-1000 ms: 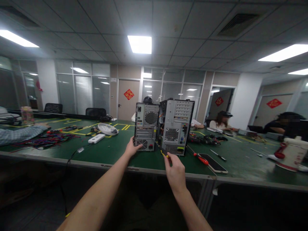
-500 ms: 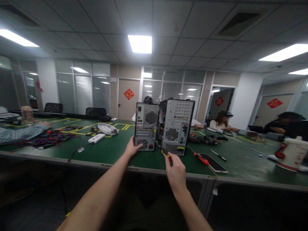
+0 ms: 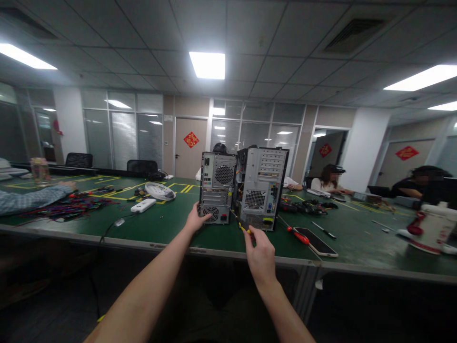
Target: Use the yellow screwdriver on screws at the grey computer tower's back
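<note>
Two desktop computer cases stand side by side, backs toward me. The left computer case (image 3: 217, 186) is slimmer; the right computer case (image 3: 259, 188) is wider, and some inner parts show along its left side. My left hand (image 3: 197, 219) grips the slimmer case at its lower left corner, thumb across the back panel by the fan grille and fingers partly hidden round the side. In front of the wider case, my right hand (image 3: 262, 245) pinches a screwdriver with a yellow handle (image 3: 244, 229). Its shaft points up and left to the slimmer case's right edge; whether the tip touches is unclear.
On the green table (image 3: 171, 233) lie a phone (image 3: 317, 241), a red-handled screwdriver (image 3: 300, 236), a white power strip (image 3: 143, 205), a white basket (image 3: 160, 191) and bundled cables (image 3: 76, 206). A thermos (image 3: 430, 228) stands at right. Other people sit at left and right.
</note>
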{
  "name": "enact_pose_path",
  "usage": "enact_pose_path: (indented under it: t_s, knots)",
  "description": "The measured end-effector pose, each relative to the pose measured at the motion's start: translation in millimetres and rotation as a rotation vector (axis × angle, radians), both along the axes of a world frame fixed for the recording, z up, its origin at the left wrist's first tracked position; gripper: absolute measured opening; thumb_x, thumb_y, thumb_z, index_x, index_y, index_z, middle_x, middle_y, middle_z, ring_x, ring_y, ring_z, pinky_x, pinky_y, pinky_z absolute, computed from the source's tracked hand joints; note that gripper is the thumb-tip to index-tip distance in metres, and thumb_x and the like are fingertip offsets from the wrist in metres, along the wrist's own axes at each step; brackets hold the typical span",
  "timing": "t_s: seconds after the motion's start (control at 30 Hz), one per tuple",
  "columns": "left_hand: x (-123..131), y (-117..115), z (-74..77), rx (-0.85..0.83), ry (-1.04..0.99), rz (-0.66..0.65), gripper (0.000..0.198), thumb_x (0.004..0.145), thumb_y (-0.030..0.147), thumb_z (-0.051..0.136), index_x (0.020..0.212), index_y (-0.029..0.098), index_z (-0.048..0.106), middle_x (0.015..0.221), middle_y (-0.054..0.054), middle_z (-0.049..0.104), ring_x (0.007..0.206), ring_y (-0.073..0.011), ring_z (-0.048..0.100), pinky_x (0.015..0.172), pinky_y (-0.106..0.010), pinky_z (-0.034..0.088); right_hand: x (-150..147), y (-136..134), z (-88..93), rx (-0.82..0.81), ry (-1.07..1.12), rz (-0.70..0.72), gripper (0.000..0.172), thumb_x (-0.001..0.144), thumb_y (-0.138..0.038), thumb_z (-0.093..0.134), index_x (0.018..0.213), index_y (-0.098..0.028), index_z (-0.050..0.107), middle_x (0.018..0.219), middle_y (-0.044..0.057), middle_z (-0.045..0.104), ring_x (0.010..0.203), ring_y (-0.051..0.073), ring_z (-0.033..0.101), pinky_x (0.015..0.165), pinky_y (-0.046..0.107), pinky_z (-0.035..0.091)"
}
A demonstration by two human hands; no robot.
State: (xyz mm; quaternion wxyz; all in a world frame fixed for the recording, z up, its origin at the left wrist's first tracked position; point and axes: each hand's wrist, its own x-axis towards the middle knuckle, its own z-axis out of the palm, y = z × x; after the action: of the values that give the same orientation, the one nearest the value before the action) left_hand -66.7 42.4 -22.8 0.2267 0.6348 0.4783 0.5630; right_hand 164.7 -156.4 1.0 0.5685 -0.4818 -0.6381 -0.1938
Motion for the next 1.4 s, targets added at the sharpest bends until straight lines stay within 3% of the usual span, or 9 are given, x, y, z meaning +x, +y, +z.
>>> enact_pose_path:
  t_s: [0.93, 1.4]
  knots:
    - [-0.1, -2.3, 2.4, -0.013, 0.024, 0.007, 0.088, 0.072, 0.037, 0.088, 0.145, 0.017, 0.043, 0.138, -0.019, 0.063, 0.125, -0.0295, 0.063, 0.106, -0.04, 0.046, -0.6, 0.1, -0.4, -0.008, -0.005, -0.016, 0.041, 0.106, -0.044, 0.041, 0.107, -0.015, 0.07, 0.1, 0.015, 0.073, 0.09, 0.025, 0.071, 0.082, 0.039, 0.059]
    - [0.0, -2.3, 2.4, -0.025, 0.012, 0.011, 0.089, 0.07, 0.038, 0.089, 0.144, 0.019, 0.044, 0.137, -0.017, 0.064, 0.126, -0.0291, 0.063, 0.106, -0.04, 0.046, -4.6, -4.8, 0.2, -0.059, -0.092, 0.012, 0.033, 0.102, -0.023, 0.045, 0.117, -0.017, 0.073, 0.117, 0.014, 0.071, 0.103, 0.025, 0.071, 0.094, 0.04, 0.059]
